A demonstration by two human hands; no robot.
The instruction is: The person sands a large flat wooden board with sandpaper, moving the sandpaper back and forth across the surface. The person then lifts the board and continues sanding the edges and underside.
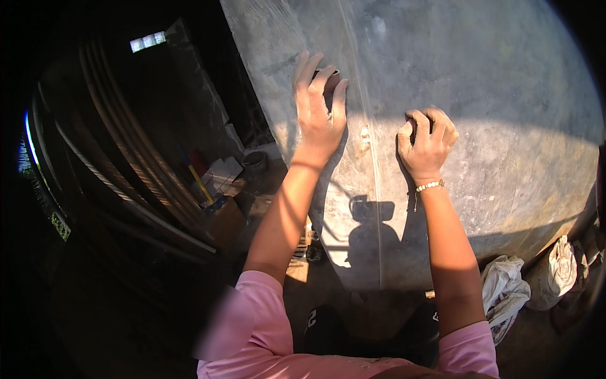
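Note:
A large grey panel stands before me, with a pale seam running down it. My left hand is at the panel's left part, fingers bent around a curled, reddish-brown piece with a pale rim. Lower and to the right, my right hand is closed over a small dark brown piece, mostly hidden by the fingers; its material is unclear. A beaded bracelet circles my right wrist. Between the hands, a small light fitting or mark sits beside the seam.
Several long pipes or rods lean in the dark at left. Nearby are a bucket, a cardboard box and a yellow-handled tool. White sacks lie at lower right. My shadow falls across the panel.

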